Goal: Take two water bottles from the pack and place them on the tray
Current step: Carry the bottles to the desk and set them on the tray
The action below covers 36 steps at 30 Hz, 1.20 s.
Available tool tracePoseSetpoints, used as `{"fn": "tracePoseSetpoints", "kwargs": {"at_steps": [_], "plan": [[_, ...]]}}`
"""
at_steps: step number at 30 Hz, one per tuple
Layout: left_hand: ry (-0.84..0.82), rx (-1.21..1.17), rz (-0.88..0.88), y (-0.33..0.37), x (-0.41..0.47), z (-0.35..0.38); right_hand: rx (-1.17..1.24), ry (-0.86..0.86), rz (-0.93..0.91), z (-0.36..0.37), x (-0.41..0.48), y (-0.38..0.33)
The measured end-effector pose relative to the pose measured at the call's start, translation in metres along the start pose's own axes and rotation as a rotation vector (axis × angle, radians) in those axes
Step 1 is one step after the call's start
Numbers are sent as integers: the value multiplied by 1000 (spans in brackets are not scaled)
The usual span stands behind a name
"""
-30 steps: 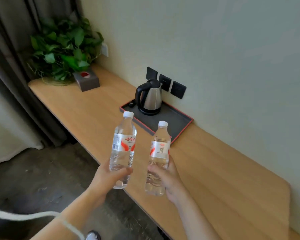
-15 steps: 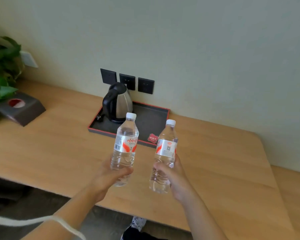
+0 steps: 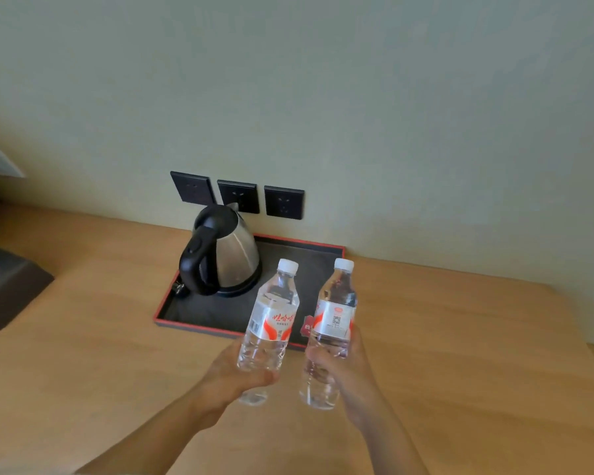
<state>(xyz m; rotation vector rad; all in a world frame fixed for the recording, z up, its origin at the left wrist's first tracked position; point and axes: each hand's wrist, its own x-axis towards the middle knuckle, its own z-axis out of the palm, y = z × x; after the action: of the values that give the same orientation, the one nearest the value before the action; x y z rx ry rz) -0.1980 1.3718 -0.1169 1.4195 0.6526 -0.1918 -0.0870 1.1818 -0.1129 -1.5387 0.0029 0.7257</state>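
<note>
Water bottles: you've got both in the air, one per hand, upright with a slight lean, white caps on, hovering over the near edge of the tray.
Left bottle (image 3: pixel 271 323): your left hand (image 3: pixel 235 375) is wrapped snug round its lower half, fingers closed on it.
Right bottle (image 3: pixel 331 329): same deal, your right hand (image 3: pixel 345 363) is curled tight round the lower part, label facing you.
Gap between them: close together but not touching, as far as I can tell.
Tray (image 3: pixel 172 311): black with a red rim, sitting on the worktop (image 3: pixel 83 354) against the wall; the bare patch on its right side looks like the obvious landing spot.
Kettle (image 3: pixel 222 253): takes up the left part of the tray, so mind its base when you set the left bottle down.
Pack: not in view.
Done so far: picking looks finished, I'd say, since both bottles are in hand.
Left to do: lower both onto the tray and let go; neither one is resting on it yet.
</note>
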Motion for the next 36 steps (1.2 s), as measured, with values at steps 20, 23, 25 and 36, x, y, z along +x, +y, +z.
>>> {"fn": "tracePoseSetpoints", "kwargs": {"at_steps": [20, 23, 25, 36], "plan": [[-13, -12, 286, 70, 202, 1, -82, 145, -174, 17, 176, -61], [69, 41, 321, 74, 221, 0, -96, 122, -203, 16, 195, -60], [110, 42, 343, 75, 229, -1, -104, 113, -226, 15, 204, -59], [101, 250, 385, 84, 247, -6, -164, 39, -321, 10, 222, -52]]}}
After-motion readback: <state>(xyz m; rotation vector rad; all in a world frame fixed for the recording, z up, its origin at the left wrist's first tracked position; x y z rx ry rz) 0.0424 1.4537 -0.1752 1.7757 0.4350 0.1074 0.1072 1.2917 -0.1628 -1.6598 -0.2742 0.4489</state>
